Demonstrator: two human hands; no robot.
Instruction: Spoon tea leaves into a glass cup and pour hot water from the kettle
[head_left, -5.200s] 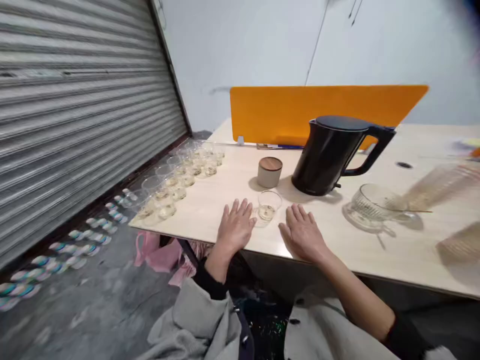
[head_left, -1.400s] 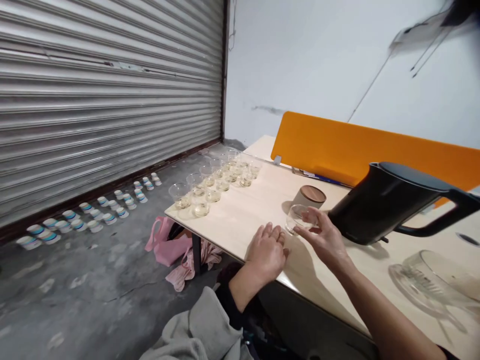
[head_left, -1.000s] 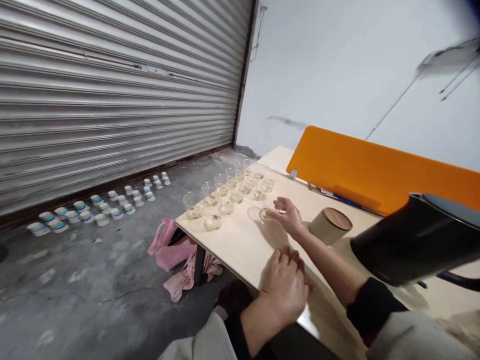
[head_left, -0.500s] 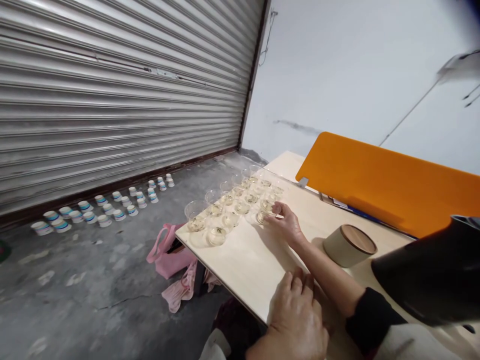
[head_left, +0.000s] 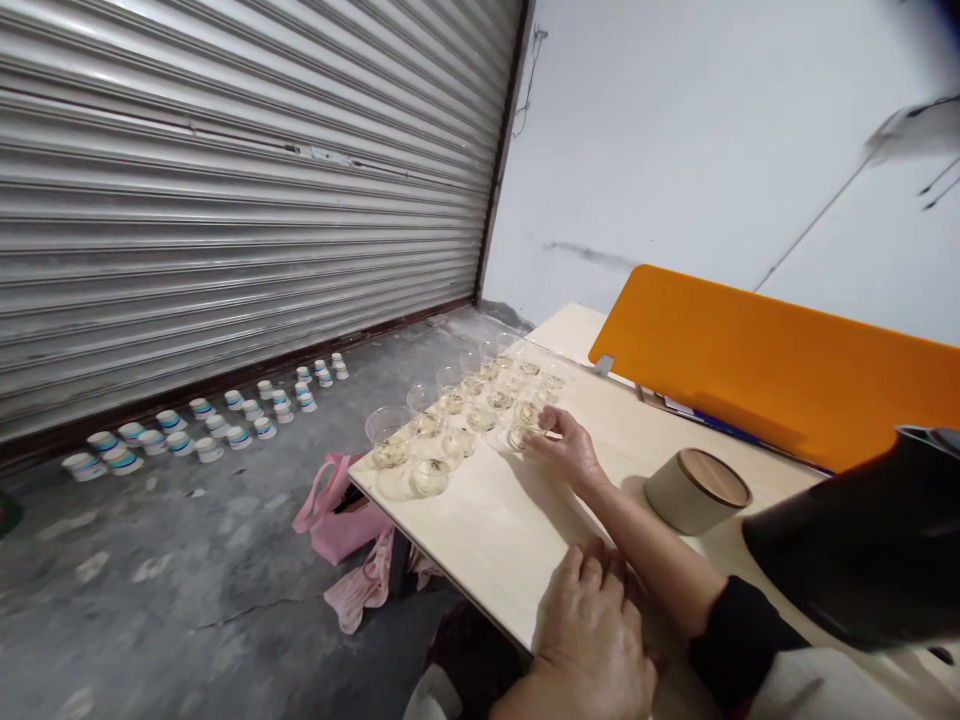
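Rows of clear plastic cups [head_left: 429,478] stand on the pale wooden table [head_left: 480,535], with pale yellowish contents and small dark bits low in them. My right hand [head_left: 568,452] reaches to the near side of the rows, its thumb and fingers closed around a clear plastic cup [head_left: 519,437]. That cup is partly hidden by the fingers and appears to stand on the table. Nearer to me, my left hand [head_left: 592,630] lies on the table by its front edge, beside my right forearm. Its fingers are laid down and nothing shows in them.
A round canister [head_left: 679,495] with a wooden lid and a large black vessel [head_left: 855,545] stand at the right. An orange divider panel [head_left: 757,360] runs along the table's back. Several paper cups [head_left: 178,443] line the floor by the shutter; a pink bag [head_left: 341,530] is below the table's left edge.
The view has shifted very slightly. My right hand stays at the same cup, and my left hand has not visibly moved.
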